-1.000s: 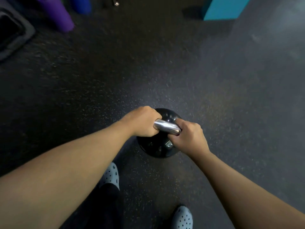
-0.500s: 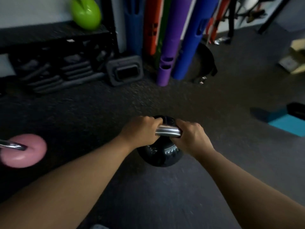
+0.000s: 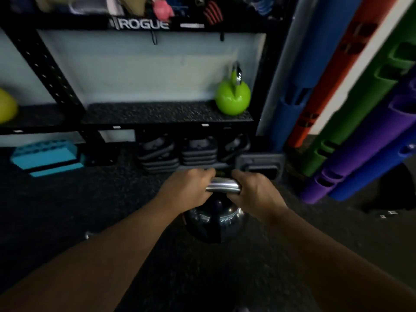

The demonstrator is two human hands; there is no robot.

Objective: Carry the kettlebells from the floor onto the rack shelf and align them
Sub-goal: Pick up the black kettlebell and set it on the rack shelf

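Observation:
A black kettlebell with a shiny steel handle hangs above the dark floor, in front of the rack. My left hand grips the left end of the handle and my right hand grips the right end. The black rack shelf lies ahead and higher, with a green kettlebell standing at its right end. A yellow-green kettlebell shows at the left edge on the neighbouring shelf section.
Stacked grey weight plates sit on the floor under the shelf. A teal block lies at the left. Tall blue, red, green and purple tubes lean at the right. A pink kettlebell sits on the upper shelf.
I have carried the black kettlebell closer to the rack and my view has lifted; the shelf with the green kettlebell now fills the upper frame. Both hands keep their grip.

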